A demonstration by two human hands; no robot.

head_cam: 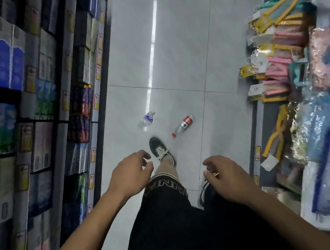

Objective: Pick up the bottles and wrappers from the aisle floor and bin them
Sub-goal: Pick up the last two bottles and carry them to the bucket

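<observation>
The left shelf (pixel 30 115) is cut off at the frame's left and top edges, and its rows of upright cardboard boxes are smeared by blur, so no print on them can be read; yellow price tags line the shelf fronts. The left hand (pixel 131 173) hangs over the aisle with fingers loosely curled and nothing in them; its forearm runs out of frame at the bottom. On the floor (pixel 180 47), pale glossy tiles with a long bright streak of reflected light, a clear bottle (pixel 146 119) with a blue label lies on its side, crumpled-looking, far of the shoe (pixel 161 151); the shoe is dark canvas with pale laces, and the leg above it disappears under black shorts with a patterned hem. Just right of it and near the shoe lies the red bottle (pixel 183 125), clear plastic with a red label and red cap, cap pointing near-left; the two bottles lie apart. No wrappers can be made out. The right hand (pixel 224 175) is also slack, fingers bent, grasping nothing, partly hiding the second shoe. The right rack (pixel 291 59) holds flat packets in pink, yellow and teal and crinkly clear bags, blurred and cut off.
</observation>
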